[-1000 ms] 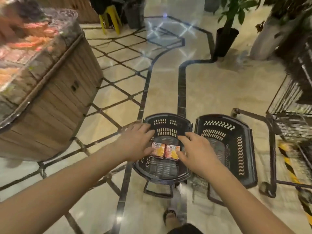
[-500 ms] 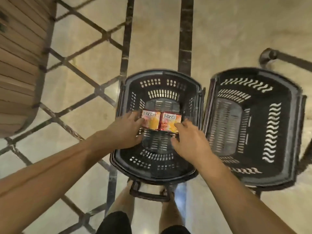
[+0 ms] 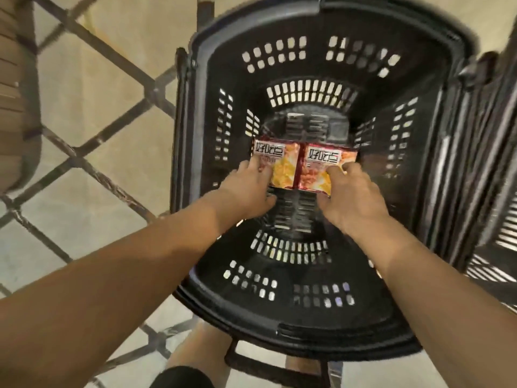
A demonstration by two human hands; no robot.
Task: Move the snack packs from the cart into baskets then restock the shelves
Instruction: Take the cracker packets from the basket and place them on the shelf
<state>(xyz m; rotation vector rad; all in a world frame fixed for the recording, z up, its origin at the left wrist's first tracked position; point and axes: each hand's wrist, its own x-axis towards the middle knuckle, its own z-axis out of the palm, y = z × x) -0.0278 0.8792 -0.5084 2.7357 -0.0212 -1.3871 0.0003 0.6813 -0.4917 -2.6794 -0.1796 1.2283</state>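
Black plastic with many small openings forms the basket (image 3: 313, 63), which stands on the pale floor (image 3: 98, 79) with dark crossing lines. Two orange and red snack packs are low inside it, side by side with their edges touching. I cannot tell if they already rest on the bottom. The left hand (image 3: 246, 191) holds the left snack pack (image 3: 282, 163); its fingers lie on the front and the thumb is at the near edge, so the grip is closed on the pack. The right hand (image 3: 355, 197) holds the right snack pack (image 3: 316, 166) in the same way. A second basket (image 3: 498, 191) stands just beside the first, at its right. A wooden cabinet (image 3: 14, 107) is at the far left.
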